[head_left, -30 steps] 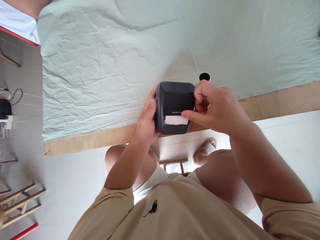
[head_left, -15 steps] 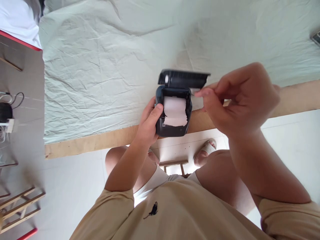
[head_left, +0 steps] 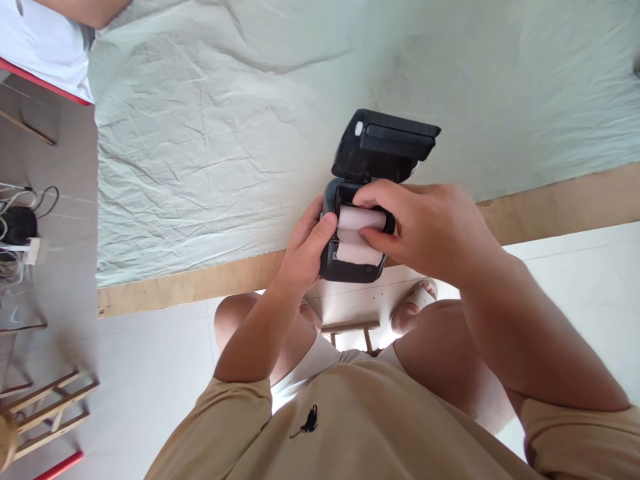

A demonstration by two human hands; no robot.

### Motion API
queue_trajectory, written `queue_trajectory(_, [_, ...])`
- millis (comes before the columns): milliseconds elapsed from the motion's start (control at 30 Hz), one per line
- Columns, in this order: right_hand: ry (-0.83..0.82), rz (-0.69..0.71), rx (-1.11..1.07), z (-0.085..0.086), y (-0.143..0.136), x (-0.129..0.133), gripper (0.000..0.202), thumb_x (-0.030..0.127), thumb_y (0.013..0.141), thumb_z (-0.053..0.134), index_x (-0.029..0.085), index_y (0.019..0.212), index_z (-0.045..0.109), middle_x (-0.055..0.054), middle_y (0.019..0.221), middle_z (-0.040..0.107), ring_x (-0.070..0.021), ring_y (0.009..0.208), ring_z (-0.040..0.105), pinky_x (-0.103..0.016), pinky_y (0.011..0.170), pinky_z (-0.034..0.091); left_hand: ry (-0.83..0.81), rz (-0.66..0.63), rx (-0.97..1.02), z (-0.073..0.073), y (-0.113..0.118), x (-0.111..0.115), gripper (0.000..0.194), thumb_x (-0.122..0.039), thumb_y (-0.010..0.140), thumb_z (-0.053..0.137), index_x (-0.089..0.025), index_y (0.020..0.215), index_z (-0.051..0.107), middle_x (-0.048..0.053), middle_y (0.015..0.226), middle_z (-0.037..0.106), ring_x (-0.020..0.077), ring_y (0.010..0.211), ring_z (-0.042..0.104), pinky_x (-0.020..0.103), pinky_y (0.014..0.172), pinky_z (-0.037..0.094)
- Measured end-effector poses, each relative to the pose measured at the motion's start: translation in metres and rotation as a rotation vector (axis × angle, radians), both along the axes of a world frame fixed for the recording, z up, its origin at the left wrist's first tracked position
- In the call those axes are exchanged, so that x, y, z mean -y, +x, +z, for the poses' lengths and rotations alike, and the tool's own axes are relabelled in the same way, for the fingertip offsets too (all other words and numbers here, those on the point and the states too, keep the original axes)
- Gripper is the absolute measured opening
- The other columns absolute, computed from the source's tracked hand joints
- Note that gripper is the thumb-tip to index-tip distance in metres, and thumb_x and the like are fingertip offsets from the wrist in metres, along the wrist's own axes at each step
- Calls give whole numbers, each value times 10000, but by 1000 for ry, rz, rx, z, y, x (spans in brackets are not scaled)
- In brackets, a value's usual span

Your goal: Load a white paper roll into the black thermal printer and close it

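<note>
Compact black plastic printer [head_left: 355, 272], rounded corners, hinged body; placed at the near edge of the table [head_left: 240, 271], well in from its near left corner, front end reaching out past the bare wooden border; whether resting or lifted, impossible to tell. Black plastic lid [head_left: 395, 141], swung fully up and away from the body, leaning toward the table's far side, small white part at its left end. White paper roll [head_left: 357, 219], seated crosswise inside the open compartment, with loose white paper end [head_left: 357, 253] laid forward over the front rim. Left hand [head_left: 303, 252]: closed around the printer's left side, thumb on the upper rim just beside the roll. Right hand [head_left: 435, 223]: narrowed on the roll at its right part, forefinger at the far side, thumb at the near side. Beneath and beyond: pale green wrinkled cloth [head_left: 200, 147], spread over the table to just short of the near edge. At the far left corner: bare arm of another person [head_left: 93, 8], beside white fabric with red border [head_left: 43, 43]. On the floor left of the table: tangled dark and white cables [head_left: 20, 227], light wooden rack [head_left: 55, 407], red bar [head_left: 60, 465].
</note>
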State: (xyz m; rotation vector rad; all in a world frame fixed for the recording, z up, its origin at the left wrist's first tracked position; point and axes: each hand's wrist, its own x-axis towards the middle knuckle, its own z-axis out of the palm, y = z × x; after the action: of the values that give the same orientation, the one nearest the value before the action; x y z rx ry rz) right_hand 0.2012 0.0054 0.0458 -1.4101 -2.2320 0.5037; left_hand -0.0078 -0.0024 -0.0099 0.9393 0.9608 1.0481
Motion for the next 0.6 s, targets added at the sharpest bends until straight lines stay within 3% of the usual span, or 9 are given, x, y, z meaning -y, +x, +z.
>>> queue_trajectory(133, [-41,6,-433,10,18,0,363,261,851,783,321,1207,755,22,966,816,-107,513,556,-296,494,419,-85,53,6,2,1,-1,565,-774,899,839,-258,1120,780,48,1144,875,328,1281,827,376,839,719])
queue_trajectory(200, [-10,-148,-643,9,27,-7,318,371,953,708,345,1268,740,-26,1006,799,-168,613,651,-315,463,415,-112,69,21,4,2,-1,580,-782,879,854,-263,1130,786,40,1185,883,332,1289,827,402,906,732])
queue_trajectory(267, [22,-365,-720,1,36,-17,265,406,1044,549,352,1231,728,-64,981,738,-210,678,664,-337,468,405,-123,67,33,5,3,-2,598,-792,868,858,-267,1146,788,36,1202,888,337,1293,828,424,956,734])
queue_trajectory(333, [70,-529,-693,-11,46,-28,170,371,1054,544,332,1088,706,-66,929,671,-191,630,595,-344,487,411,-122,59,36,6,3,-1,601,-791,878,850,-269,1170,784,37,1213,889,338,1302,828,436,983,734])
queue_trajectory(400, [124,-576,-639,-26,56,-37,62,334,1004,703,306,963,666,-58,906,669,-167,622,594,-346,530,476,-114,55,39,6,3,-1,585,-777,897,840,-266,1174,776,41,1218,887,338,1313,827,440,996,734])
queue_trajectory(500, [112,-548,-476,-47,71,-45,135,337,977,818,300,976,688,-68,1017,739,-197,751,702,-383,650,579,-107,49,31,5,2,-2,570,-766,915,825,-263,1175,764,51,1219,885,346,1333,822,446,998,736])
queue_trajectory(600, [170,-521,-260,-66,82,-51,156,356,970,847,328,1064,726,-68,1114,769,-261,947,741,-433,777,599,-108,40,26,4,2,-2,567,-763,917,821,-266,1181,757,58,1224,882,357,1350,815,449,998,738])
